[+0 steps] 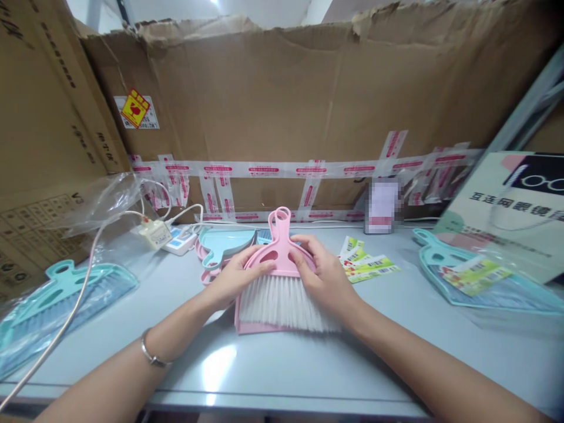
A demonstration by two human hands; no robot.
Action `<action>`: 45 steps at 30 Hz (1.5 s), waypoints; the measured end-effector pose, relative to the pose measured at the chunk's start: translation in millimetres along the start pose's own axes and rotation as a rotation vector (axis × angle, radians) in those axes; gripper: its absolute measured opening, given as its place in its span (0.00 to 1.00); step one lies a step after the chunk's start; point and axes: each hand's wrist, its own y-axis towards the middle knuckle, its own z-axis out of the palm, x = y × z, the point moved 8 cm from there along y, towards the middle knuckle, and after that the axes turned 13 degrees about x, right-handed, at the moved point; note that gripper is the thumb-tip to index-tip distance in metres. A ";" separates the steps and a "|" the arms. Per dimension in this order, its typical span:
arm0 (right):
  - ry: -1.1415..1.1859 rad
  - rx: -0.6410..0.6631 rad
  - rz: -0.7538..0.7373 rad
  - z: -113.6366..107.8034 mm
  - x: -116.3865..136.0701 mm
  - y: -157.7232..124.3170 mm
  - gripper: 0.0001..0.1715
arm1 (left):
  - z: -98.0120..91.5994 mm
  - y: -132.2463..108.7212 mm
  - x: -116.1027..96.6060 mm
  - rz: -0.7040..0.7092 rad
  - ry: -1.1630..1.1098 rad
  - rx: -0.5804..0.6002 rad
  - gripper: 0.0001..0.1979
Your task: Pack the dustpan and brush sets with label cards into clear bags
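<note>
In the middle of the table a pink hand brush (282, 252) with white bristles lies against a pink dustpan (247, 326), their looped handles lined up at the top. My left hand (240, 270) grips the set from the left, its thumb on the brush's face. From the right, my right hand (324, 273) clasps it the same way, thumb bent over the brush. Most fingers of both hands are hidden behind the pieces. Just behind my left hand are a teal dustpan (227, 239) and pink parts under it.
Bagged teal dustpan sets lie at left (74, 294) and right (484, 282). Green printed cards (368, 264) lie right of my hands. A phone (381, 205) leans on a large carton (282, 111). A power strip (180, 239) and a white cable (83, 288) are at left.
</note>
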 end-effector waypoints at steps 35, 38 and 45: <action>0.073 0.311 0.000 10.7 -7.2 38.6 0.17 | -16.0 6.5 -48.8 0.292 0.645 -0.190 0.15; 0.009 0.250 0.006 6.9 -0.5 46.2 0.17 | -17.5 8.0 -54.2 0.315 0.681 -0.228 0.14; -0.161 0.099 0.038 9.6 4.2 40.6 0.14 | -12.7 0.9 -49.4 0.320 0.692 -0.245 0.14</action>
